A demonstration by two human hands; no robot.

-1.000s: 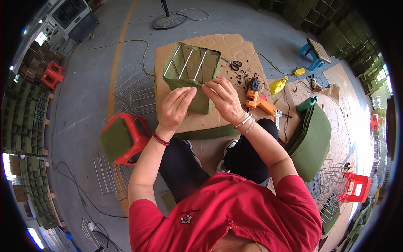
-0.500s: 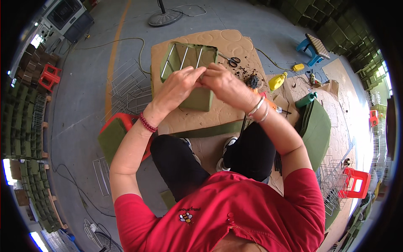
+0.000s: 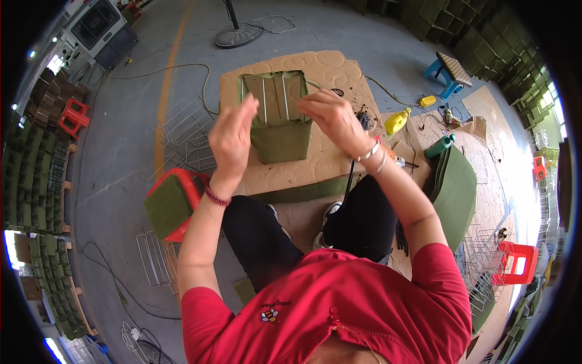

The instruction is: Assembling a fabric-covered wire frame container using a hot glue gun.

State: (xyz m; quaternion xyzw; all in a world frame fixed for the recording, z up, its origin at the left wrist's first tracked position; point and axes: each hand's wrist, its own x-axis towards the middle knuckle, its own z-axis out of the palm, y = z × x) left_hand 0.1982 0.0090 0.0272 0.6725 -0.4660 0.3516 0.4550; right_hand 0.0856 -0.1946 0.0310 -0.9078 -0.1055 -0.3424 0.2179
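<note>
A green box [image 3: 280, 144] stands on the cardboard-covered work surface, its open top crossed by thin metal rods [image 3: 265, 100]. Beside its left edge I hold up my left hand [image 3: 232, 138], fingers stretched and close together, with nothing seen in it. My right hand [image 3: 330, 116] is at the box's right rim, fingertips pressed together; whatever they pinch, if anything, is hidden. Just beyond that hand, the black handle of the scissors [image 3: 337, 93] shows in part.
Dark scraps [image 3: 364, 119] and a yellow bottle [image 3: 397, 121] lie to the right. Green panels [image 3: 454, 188] are stacked beside a green bottle [image 3: 441, 145]. A red stool [image 3: 197, 182] bearing a green panel is at my left, with wire frames [image 3: 188, 136] on the floor.
My hands were together above the box's front edge, fingers pinched. They have parted to its left and right sides. The box now sits straighter, and the scissors are mostly covered.
</note>
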